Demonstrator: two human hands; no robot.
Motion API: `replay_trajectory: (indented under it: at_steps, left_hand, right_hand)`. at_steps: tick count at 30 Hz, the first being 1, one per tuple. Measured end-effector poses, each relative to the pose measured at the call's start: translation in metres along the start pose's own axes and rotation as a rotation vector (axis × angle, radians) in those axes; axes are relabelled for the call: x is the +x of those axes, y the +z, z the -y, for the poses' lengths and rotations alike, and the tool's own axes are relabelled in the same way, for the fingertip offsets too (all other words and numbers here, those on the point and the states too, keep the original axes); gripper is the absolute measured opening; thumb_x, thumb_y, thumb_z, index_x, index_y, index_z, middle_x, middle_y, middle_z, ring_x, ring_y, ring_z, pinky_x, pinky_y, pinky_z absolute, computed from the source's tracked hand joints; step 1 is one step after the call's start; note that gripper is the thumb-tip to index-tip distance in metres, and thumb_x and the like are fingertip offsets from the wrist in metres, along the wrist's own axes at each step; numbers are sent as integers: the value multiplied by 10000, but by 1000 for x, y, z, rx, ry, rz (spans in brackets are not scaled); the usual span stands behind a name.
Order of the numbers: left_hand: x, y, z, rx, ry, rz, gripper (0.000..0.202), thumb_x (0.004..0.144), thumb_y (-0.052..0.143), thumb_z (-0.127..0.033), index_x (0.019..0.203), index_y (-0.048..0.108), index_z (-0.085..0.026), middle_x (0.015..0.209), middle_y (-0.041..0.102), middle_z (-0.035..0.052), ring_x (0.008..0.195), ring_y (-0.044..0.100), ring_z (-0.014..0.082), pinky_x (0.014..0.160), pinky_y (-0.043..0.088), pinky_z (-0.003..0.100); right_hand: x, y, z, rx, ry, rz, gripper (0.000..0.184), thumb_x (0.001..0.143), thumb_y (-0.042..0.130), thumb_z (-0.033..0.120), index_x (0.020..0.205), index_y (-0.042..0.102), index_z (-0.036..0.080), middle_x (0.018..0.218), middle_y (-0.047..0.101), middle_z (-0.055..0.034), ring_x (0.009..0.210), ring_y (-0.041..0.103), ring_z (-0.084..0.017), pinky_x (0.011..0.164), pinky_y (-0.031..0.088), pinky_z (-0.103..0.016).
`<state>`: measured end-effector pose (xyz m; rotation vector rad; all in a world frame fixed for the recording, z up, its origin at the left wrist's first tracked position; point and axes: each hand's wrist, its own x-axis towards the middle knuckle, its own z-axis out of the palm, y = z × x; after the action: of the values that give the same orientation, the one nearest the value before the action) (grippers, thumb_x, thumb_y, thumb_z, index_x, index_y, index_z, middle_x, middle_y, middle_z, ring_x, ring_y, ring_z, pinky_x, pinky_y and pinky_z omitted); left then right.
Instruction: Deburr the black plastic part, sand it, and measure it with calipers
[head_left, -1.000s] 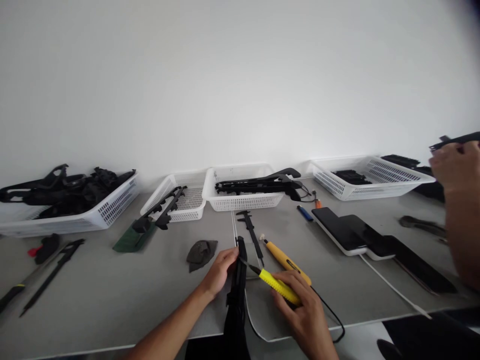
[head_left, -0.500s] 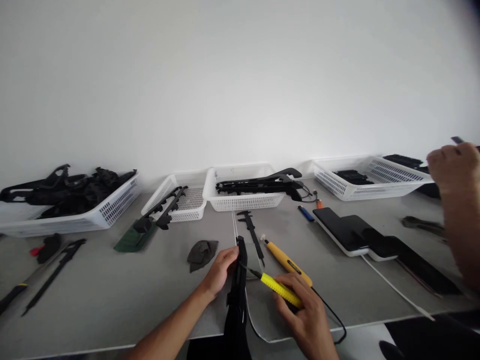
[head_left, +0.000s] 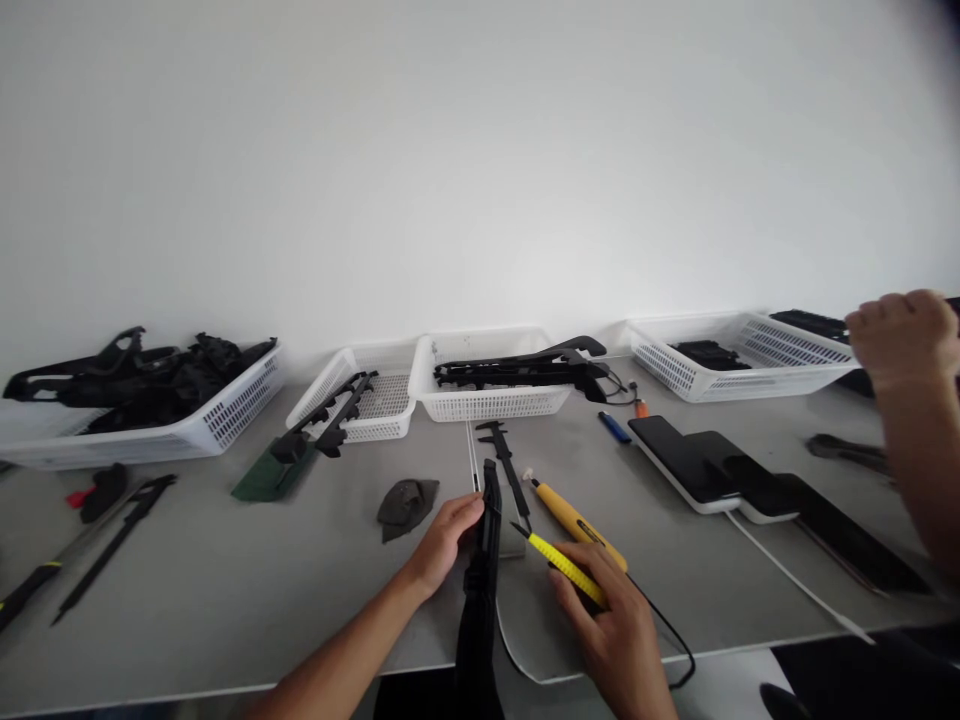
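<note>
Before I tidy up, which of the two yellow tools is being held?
The bright yellow tool with the dark pointed tip, in the right hand; the orange-yellow tool lies on the table.

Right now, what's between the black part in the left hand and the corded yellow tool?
The head view shows the lower end of the dark caliper there, plus the dark tip of the yellow-handled tool in the right hand.
</note>
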<state>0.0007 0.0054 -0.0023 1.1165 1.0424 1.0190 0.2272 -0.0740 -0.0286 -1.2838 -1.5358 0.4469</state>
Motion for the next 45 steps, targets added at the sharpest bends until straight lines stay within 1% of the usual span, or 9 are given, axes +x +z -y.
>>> replay_trajectory:
  at_steps: [7,13,20,25,32,35,39,42,45]
  left_hand:
    - [1,-4,8,11,28,-26,436,853,774,-617,786,776,-185,808,730,26,912,615,248,852,461,326]
    - [0,-4,8,18,31,-75,449,827,791,-627,922,830,-189,929,787,49,1070,645,294,995,451,358]
    - [1,-4,9,17,35,-41,456,829,794,-635,827,813,-180,834,764,39,937,642,266,878,479,339]
    - [1,-4,6,9,39,-35,436,835,796,-612,887,830,-181,917,803,50,998,662,284,932,484,348]
    - [-1,-3,9,7,17,-106,407,792,810,-585,926,831,-201,995,813,62,1058,668,299,960,469,355]
    - [-1,-1,7,12,25,-77,402,790,794,-598,822,789,-197,831,746,33,883,631,248,815,467,328]
    - [-2,2,-3,25,29,18,414,812,759,-594,735,696,-193,666,575,-23,683,497,171,649,382,286]
    - [-5,5,-12,33,17,87,379,823,726,-546,709,625,-199,634,488,-47,621,424,144,604,326,274]
    - [-7,8,-19,34,26,118,313,790,715,-474,695,569,-214,654,470,-50,648,416,146,626,325,271]
  right_hand:
    - [-1,-1,2,-11,27,6,206,987,682,423,1062,785,261,1077,813,-94,1005,783,-287,887,629,-400]
    - [1,-4,-1,-43,-13,34,197,980,692,410,1065,791,262,1056,822,-84,973,796,-275,846,642,-374]
    - [1,-3,4,-18,2,5,209,994,676,420,1056,781,250,1049,815,-88,969,788,-272,862,634,-384]
    - [1,-3,3,-20,3,-6,197,990,681,409,1067,783,259,1057,817,-76,976,789,-266,863,632,-372]
    - [-1,-2,-1,-35,7,-6,224,993,678,435,1083,787,262,1081,819,-82,999,794,-275,886,640,-382]
    - [-2,0,-4,-31,8,-22,248,984,685,460,1063,798,254,1068,823,-93,988,796,-287,878,646,-386]
    - [-3,2,-6,-43,15,-47,268,979,684,476,1024,812,244,1041,824,-102,968,798,-299,866,653,-399]
    - [-5,2,-5,-59,48,-49,265,982,683,475,1038,816,252,1062,820,-95,994,798,-301,880,652,-409]
    - [-8,2,-7,-76,51,-70,275,980,686,477,1060,818,249,1083,820,-98,1023,797,-311,882,656,-425]
